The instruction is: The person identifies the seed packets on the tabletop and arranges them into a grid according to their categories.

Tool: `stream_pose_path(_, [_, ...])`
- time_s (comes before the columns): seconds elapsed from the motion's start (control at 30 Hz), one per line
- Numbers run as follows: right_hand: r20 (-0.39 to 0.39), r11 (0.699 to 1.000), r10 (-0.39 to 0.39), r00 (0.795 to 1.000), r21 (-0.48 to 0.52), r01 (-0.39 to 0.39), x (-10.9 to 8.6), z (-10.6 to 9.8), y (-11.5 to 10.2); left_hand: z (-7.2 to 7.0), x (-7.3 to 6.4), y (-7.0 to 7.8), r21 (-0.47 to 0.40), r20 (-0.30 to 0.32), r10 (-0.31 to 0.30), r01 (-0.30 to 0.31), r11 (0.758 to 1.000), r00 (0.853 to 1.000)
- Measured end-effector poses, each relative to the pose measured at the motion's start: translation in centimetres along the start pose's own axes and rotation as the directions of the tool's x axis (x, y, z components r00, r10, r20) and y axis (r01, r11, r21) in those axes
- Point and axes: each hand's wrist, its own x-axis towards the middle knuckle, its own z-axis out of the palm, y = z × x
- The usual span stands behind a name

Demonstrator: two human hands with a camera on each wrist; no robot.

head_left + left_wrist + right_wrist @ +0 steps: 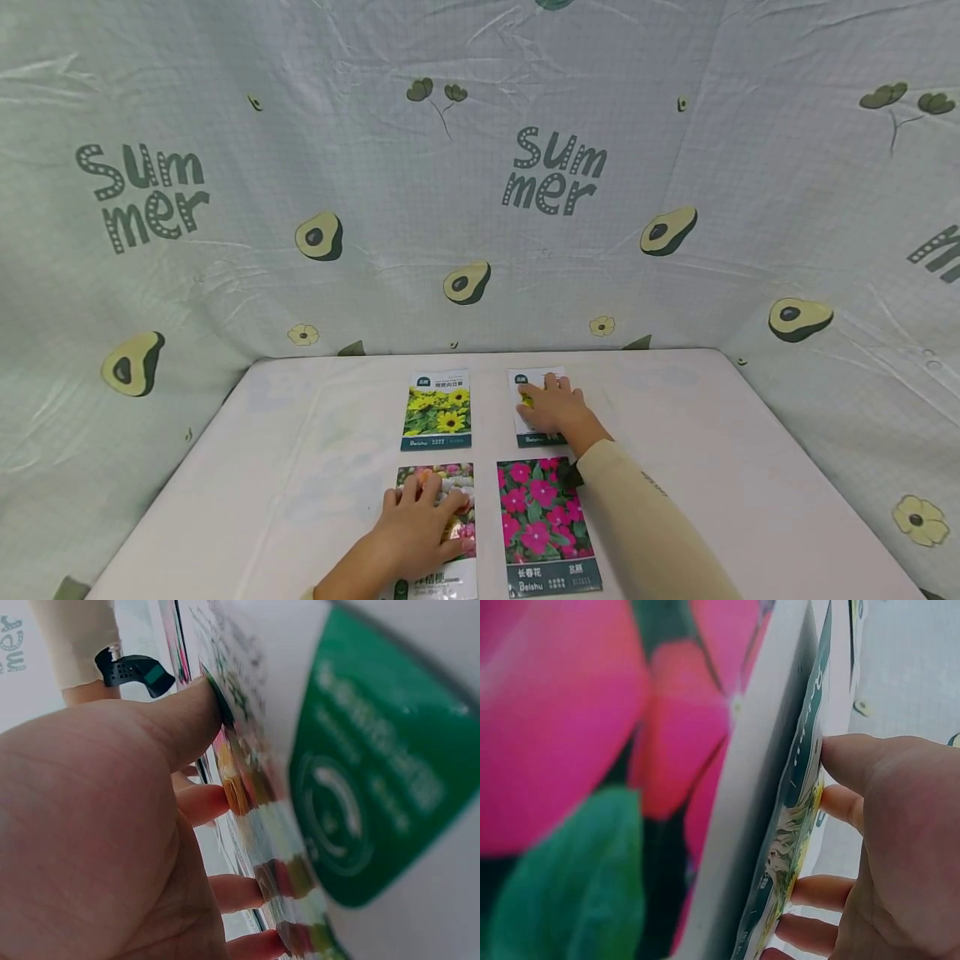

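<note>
Four flower seed packets would be a count; several flat seed packets lie in two rows on the table. My left hand [417, 527] rests on the near left packet [459, 577], which pictures mixed pink, white and orange flowers; its fingertips and thumb touch the face in the left wrist view. On the far right packet [528, 439], a white one with a green band, lies my right hand [557, 406], fingers spread and fingertips touching it. Much of both packets is hidden under the hands. Beside them are a yellow-flower packet [437, 410] and a pink-flower packet [546, 525].
The packets lie on a pale table [300, 483]. Behind and around it hangs a light curtain [375, 208] printed with avocados and lettering. A dark band [571, 474] is on the right wrist, above the pink-flower packet.
</note>
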Motion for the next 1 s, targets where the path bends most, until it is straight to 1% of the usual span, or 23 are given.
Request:
stream_pose_path(0.27, [-0.011, 1.0, -0.001, 1.0, 0.005, 0.001, -0.2, -0.1, -0.6, 0.0, 0.2, 0.0, 0.002, 0.001, -0.01, 0.01, 1.0, 1.0])
stream_pose_path(0.67, [-0.018, 1.0, 0.014, 1.0, 0.014, -0.014, 0.3, 0.5, -0.9, 0.2, 0.2, -0.2, 0.019, -0.003, 0.004, -0.004, 1.0, 1.0])
stream_pose_path(1.0, [-0.042, 1.0, 0.028, 0.999, 0.008, -0.028, 0.4, 0.9, -1.3, 0.4, 0.2, -0.3, 0.006, -0.008, 0.01, -0.009, 1.0, 1.0])
